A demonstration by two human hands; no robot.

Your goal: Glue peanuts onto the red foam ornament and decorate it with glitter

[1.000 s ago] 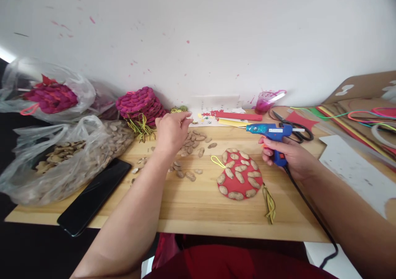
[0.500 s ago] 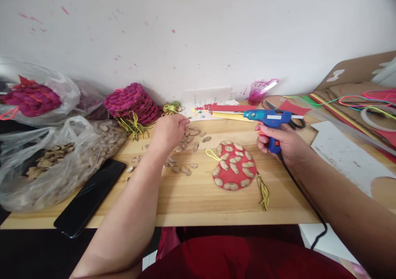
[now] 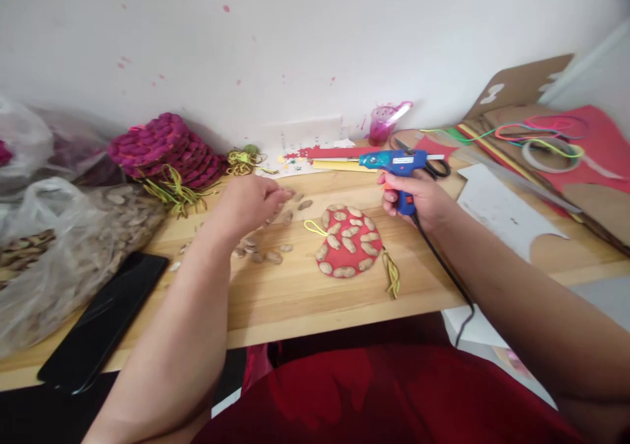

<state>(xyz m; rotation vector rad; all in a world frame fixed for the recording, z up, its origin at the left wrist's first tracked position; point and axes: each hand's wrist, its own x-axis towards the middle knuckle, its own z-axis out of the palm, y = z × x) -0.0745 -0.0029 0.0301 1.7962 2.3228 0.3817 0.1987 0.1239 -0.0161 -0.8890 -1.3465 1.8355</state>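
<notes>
Right hand (image 3: 413, 199) wrapped round the grip of the blue glue gun (image 3: 401, 162), aimed left; left hand (image 3: 253, 202), fingers curled, over the loose peanuts (image 3: 274, 257), whether pinching one, can't tell! And the red peanut-studded disc (image 3: 340, 258) lies flat on the desk (image 3: 280, 300), just beside them.

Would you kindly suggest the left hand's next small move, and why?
Perhaps pinch one loose tan peanut: the left hand is at the scattered ones, the right hand grips the blue glue gun, and bare gaps show on the red, peanut-studded disc.
</notes>
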